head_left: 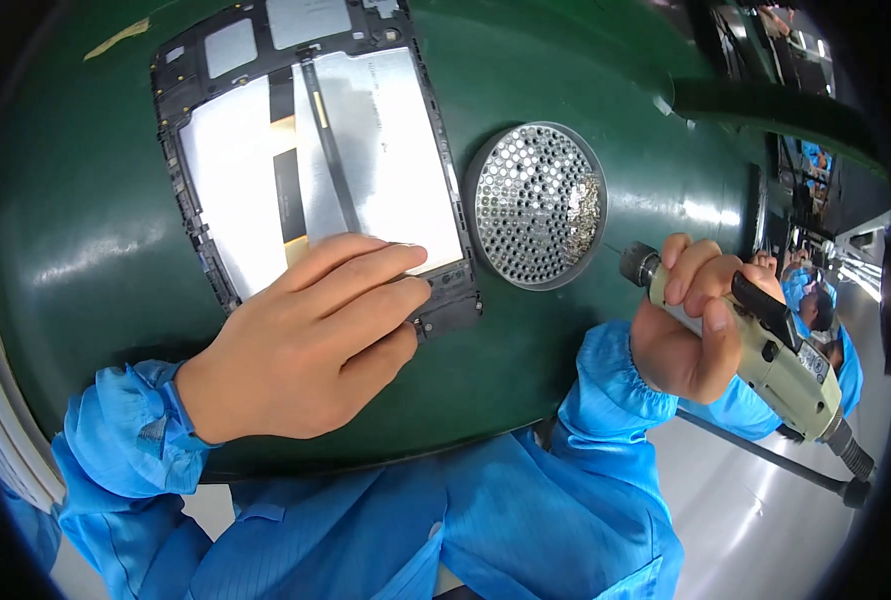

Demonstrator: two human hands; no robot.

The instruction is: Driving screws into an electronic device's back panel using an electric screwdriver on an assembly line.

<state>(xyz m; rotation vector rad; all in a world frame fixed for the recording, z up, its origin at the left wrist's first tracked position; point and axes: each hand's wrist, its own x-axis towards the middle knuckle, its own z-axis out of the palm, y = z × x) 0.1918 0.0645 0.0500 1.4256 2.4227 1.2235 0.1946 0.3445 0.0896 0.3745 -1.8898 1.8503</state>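
A tablet-like device frame lies on the green table, with silver panels, a black rim and dark flat cables running down its middle. My left hand rests flat over its lower edge, fingers stretched to the right. In my right hand is a pale green electric screwdriver, gripped with the fingers wrapped round its body. Its thin bit points left, just off the right side of a round grey screw tray. That tray has many holes, and small screws are heaped at its right side.
The green tabletop curves along its near edge. A yellowish strip lies at the far left. A green bar crosses the far right. Other people in blue clothing are visible beyond the right side.
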